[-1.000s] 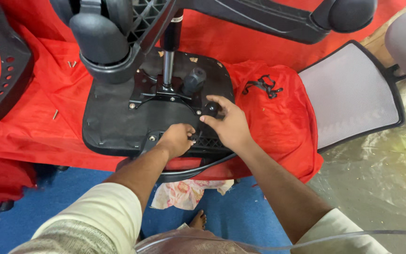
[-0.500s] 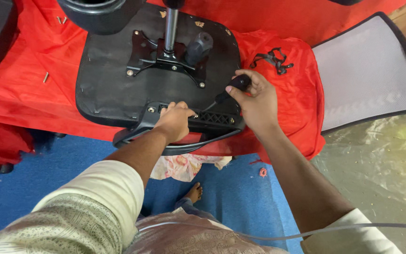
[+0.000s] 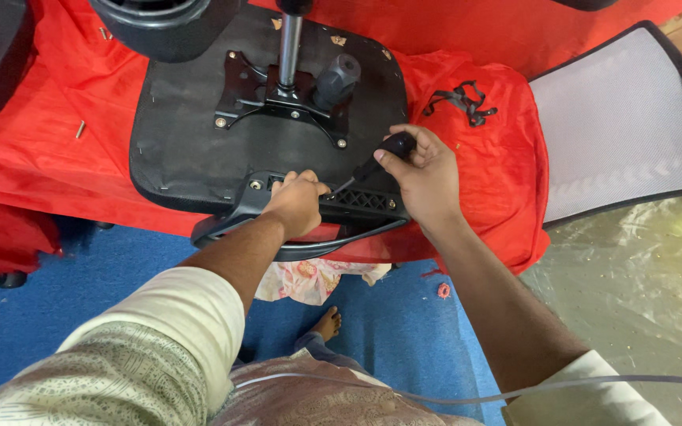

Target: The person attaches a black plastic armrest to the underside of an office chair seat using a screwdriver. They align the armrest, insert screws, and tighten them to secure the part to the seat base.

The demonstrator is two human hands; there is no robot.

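Observation:
An upturned black office chair seat lies on a red cloth, its metal mechanism plate and gas column pointing up. A black plastic armrest bracket sits along the seat's near edge. My left hand presses on that bracket near a bolt hole. My right hand grips a black-handled screwdriver, whose tip slants down toward the bracket just beside my left fingers.
A grey mesh chair back in a black frame lies at the right. Small black parts rest on the cloth behind my right hand. A loose bolt lies at the left. Blue floor and my bare foot are below.
My right hand lifted off the seat with the screwdriver, then brought its tip down beside my left fingers. My left hand stayed on the bracket. The view dropped toward the seat.

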